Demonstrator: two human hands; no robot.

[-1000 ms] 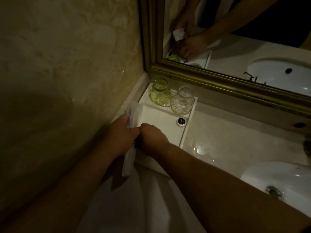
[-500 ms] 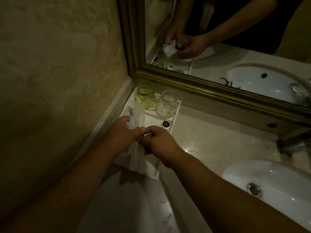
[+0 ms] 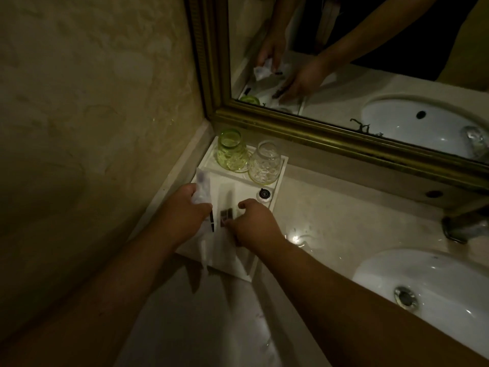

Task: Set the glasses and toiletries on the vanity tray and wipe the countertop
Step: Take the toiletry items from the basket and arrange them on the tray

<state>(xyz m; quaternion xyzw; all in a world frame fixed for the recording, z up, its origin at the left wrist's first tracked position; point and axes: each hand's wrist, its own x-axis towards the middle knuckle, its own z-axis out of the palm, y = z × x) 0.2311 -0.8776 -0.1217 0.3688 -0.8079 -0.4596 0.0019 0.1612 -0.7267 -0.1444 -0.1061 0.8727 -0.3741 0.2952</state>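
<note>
A white vanity tray [image 3: 281, 174] sits in the counter's back left corner. A green glass [image 3: 230, 150] and a clear glass [image 3: 265, 162] stand upside down at its far end. A small round black-topped lid [image 3: 264, 193] lies by the tray's right rim. My left hand [image 3: 185, 207] grips a thin plastic-wrapped toiletry packet [image 3: 203, 187] that sticks up over the tray. My right hand [image 3: 254, 221] presses a second flat white packet [image 3: 225, 215] with a dark label down onto the tray. The packets' lower ends are hidden or blurred.
A white sink basin [image 3: 423, 282] lies at the right, with a metal faucet [image 3: 463, 223] behind it. A gold-framed mirror [image 3: 317, 131] runs along the back. A plastered wall [image 3: 92, 128] closes off the left. Glossy countertop [image 3: 330, 223] spreads between tray and basin.
My hands have come apart: the right one now lays a separate packet flat on the tray, while the left keeps its packet. The view has shifted slightly.
</note>
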